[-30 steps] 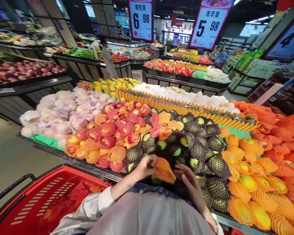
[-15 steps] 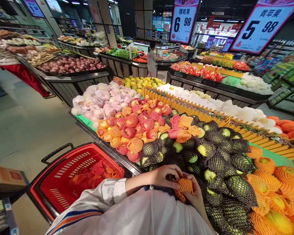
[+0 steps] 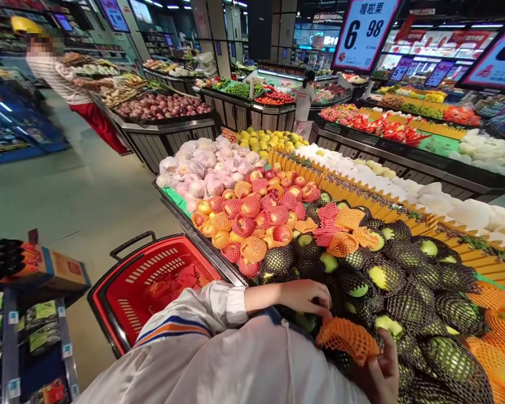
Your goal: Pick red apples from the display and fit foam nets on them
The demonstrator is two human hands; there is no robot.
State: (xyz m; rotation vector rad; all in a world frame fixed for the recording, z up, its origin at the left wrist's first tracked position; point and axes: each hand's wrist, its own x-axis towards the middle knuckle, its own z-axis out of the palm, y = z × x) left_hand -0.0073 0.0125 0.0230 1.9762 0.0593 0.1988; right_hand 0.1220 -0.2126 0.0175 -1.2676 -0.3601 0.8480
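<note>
My left hand (image 3: 305,295) reaches over the near edge of a fruit stand, its fingertips on an orange foam net sleeve (image 3: 347,338). My right hand (image 3: 382,373) grips the same sleeve from below at the bottom of the view. Whether a fruit is inside the sleeve I cannot tell. Around the hands lie several green apples in black net sleeves (image 3: 387,278). Behind them sit red apples in red and orange nets (image 3: 252,216).
A red shopping basket (image 3: 151,283) stands left of me against the stand's metal edge (image 3: 193,230). A person in a striped top (image 3: 63,76) is at a far-left stand; another person (image 3: 303,101) stands in the back aisle. Price signs hang overhead. A low shelf (image 3: 21,314) is at left.
The view has swung left and nearer the stand. Both hands keep hold of the orange net sleeve, which now sits lower and further right, with my right hand under it.
</note>
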